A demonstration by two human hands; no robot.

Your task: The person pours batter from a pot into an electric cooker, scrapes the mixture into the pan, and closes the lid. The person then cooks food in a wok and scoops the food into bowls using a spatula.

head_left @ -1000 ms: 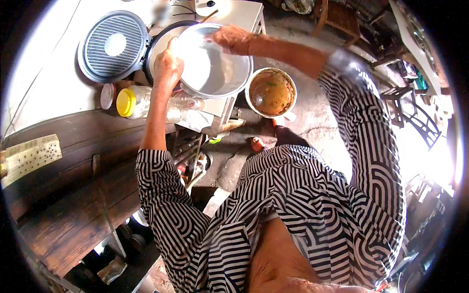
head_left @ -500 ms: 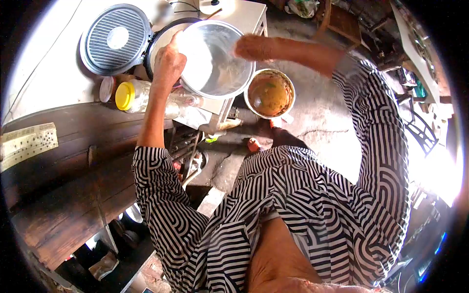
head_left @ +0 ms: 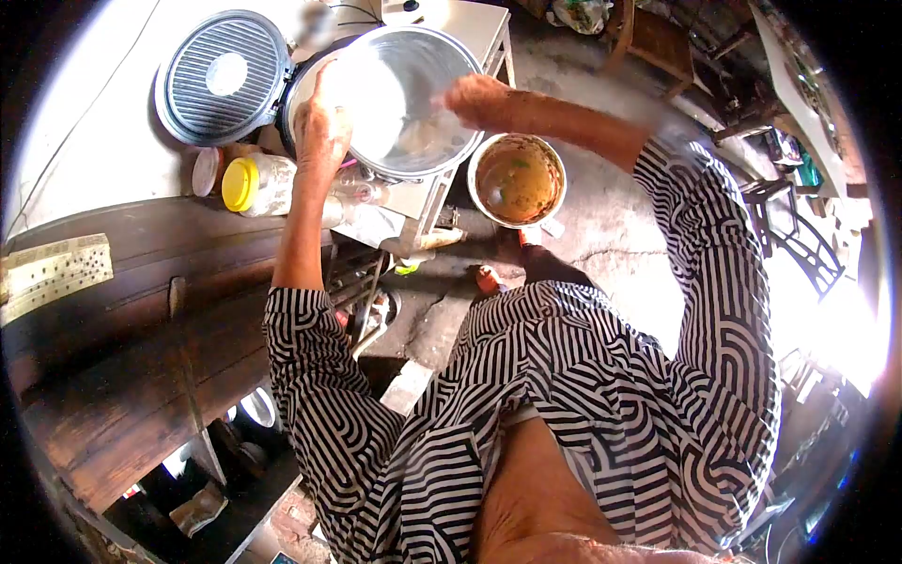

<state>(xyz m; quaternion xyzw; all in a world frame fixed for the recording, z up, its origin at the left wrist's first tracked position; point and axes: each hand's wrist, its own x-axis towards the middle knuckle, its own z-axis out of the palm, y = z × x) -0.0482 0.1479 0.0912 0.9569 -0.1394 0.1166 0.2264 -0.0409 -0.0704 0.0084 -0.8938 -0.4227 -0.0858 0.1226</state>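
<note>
A large silvery pot [head_left: 423, 141] is tilted over the table's corner, its open mouth toward me. My left hand [head_left: 322, 127] grips its left rim, fingers wrapped on the edge. My right hand [head_left: 474, 101] is at the pot's right side, over its opening, with the fingertips smeared by motion; whether it holds anything cannot be made out. Below and right of the pot, a round bucket [head_left: 519, 180] with brownish liquid and stained inner walls stands on the floor. Behind the pot sits an opened round appliance, its ridged lid [head_left: 224, 79] folded back to the left.
A jar with a yellow lid [head_left: 241, 184] and clear bottles [head_left: 357, 188] lie by the white table's [head_left: 122, 122] near edge. Dark wooden furniture [head_left: 141, 282] fills the left side. My foot [head_left: 488, 279] is near the bucket. A wooden stool [head_left: 653, 47] stands at upper right.
The pot has shifted slightly up and left, with my left hand still on its rim. My right hand has moved about the pot's right side and is now over its opening.
</note>
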